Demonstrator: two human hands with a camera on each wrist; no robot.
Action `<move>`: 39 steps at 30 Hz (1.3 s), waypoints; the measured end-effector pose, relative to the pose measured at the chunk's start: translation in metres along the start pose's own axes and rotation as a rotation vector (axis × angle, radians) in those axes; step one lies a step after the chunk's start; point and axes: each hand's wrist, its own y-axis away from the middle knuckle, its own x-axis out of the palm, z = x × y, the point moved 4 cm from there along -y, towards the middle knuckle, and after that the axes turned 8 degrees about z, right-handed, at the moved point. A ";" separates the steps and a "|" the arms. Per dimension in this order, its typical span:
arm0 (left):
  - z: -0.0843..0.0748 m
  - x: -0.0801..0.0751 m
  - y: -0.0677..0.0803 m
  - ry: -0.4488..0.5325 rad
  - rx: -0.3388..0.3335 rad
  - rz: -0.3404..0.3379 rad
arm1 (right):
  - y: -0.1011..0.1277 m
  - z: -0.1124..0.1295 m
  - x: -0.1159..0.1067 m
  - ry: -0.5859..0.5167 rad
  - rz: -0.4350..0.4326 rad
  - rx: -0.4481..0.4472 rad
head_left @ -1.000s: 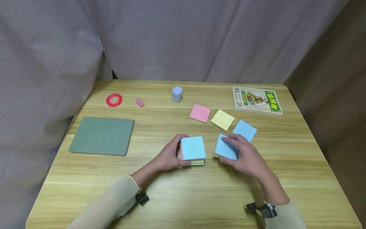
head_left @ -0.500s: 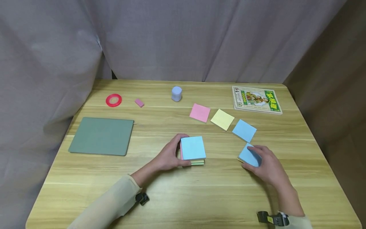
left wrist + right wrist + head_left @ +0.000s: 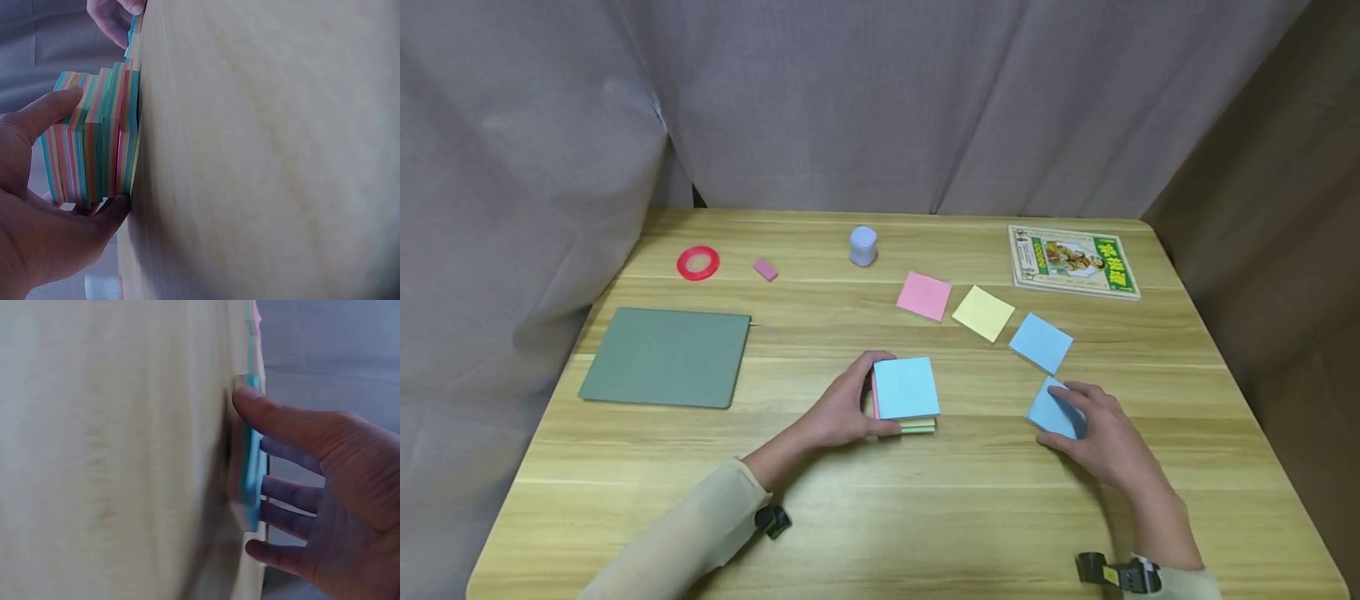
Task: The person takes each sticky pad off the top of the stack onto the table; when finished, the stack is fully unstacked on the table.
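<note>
A thick stack of multicoloured sticky notes (image 3: 906, 387) with a blue top sheet stands at the middle of the wooden table (image 3: 925, 517). My left hand (image 3: 842, 408) grips its left side, thumb and fingers curled round the stack (image 3: 94, 144). To the right, my right hand (image 3: 1101, 437) holds a thin pad of sticky notes (image 3: 1054, 410) with a blue top, down on the table. In the right wrist view the thumb is at one edge of the pad (image 3: 250, 456) and the fingers (image 3: 287, 494) are at the other.
Loose pink (image 3: 924, 295), yellow (image 3: 983, 313) and blue (image 3: 1041, 342) notes lie in a row behind the hands. A booklet (image 3: 1072, 262) sits far right, a green mat (image 3: 666, 357) at left. A red tape ring (image 3: 698, 262), pink eraser (image 3: 765, 269) and small cylinder (image 3: 863, 246) lie at the back.
My right hand has carried the thin blue-topped pad from beside the stack to the right and set it near the loose blue note. The left hand and stack have stayed put.
</note>
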 end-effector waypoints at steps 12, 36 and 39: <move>0.000 0.000 0.000 -0.004 -0.007 0.000 | -0.015 0.069 -0.023 -0.001 -0.071 -0.285; 0.003 0.000 -0.001 0.067 0.034 0.026 | -0.066 0.184 0.024 0.066 0.165 -0.675; 0.003 0.000 0.000 0.044 0.015 0.028 | -0.063 0.182 0.021 0.069 0.157 -0.649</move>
